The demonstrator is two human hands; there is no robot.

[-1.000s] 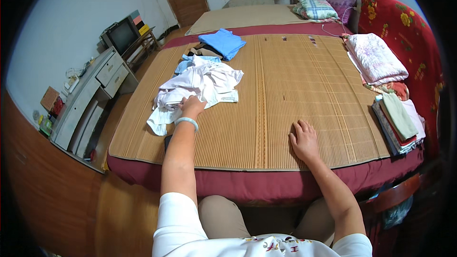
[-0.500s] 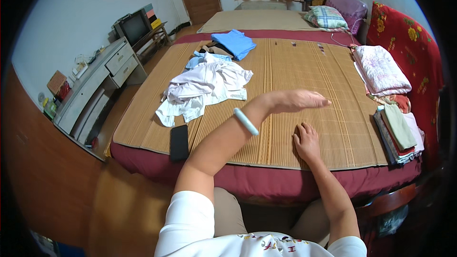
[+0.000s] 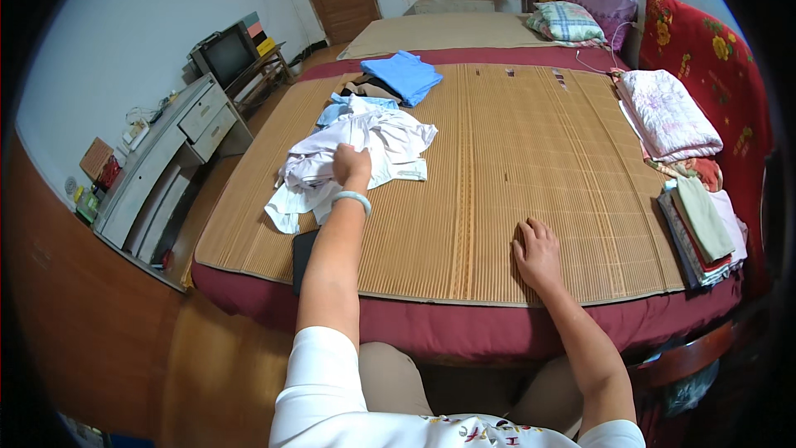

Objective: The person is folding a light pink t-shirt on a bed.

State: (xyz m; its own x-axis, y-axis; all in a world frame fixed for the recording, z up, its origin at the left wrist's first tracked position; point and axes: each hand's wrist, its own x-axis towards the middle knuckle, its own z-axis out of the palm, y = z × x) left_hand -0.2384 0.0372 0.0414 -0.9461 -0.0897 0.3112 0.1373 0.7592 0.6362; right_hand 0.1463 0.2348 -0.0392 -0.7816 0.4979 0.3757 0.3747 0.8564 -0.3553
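Observation:
My left arm is stretched over the bamboo mat (image 3: 497, 207), a pale bangle (image 3: 351, 201) at its wrist. My left hand (image 3: 353, 166) is closed on a rumpled white shirt (image 3: 390, 137), its fingertips turned down into the cloth. Partly under my left forearm lies a black phone (image 3: 303, 261) at the mat's near edge. My right hand (image 3: 537, 253) rests on the mat near its front, fingers stretched out and holding nothing. Beyond the shirt lie a light blue garment (image 3: 332, 109) and a folded blue garment (image 3: 405, 76), with dark and tan clothes (image 3: 371, 88) beside them.
At the right edge are a stack of folded clothes (image 3: 701, 228) and a folded white quilt (image 3: 672, 116), by a red flowered headboard cover (image 3: 705, 66). A plaid pillow (image 3: 569, 22) lies on the far bed. A grey desk (image 3: 166, 153) stands left, a wooden chair part (image 3: 684, 357) lower right.
My left hand has swung leftward from above the middle of the mat to the white shirt and closed on it. My right hand stays on the mat.

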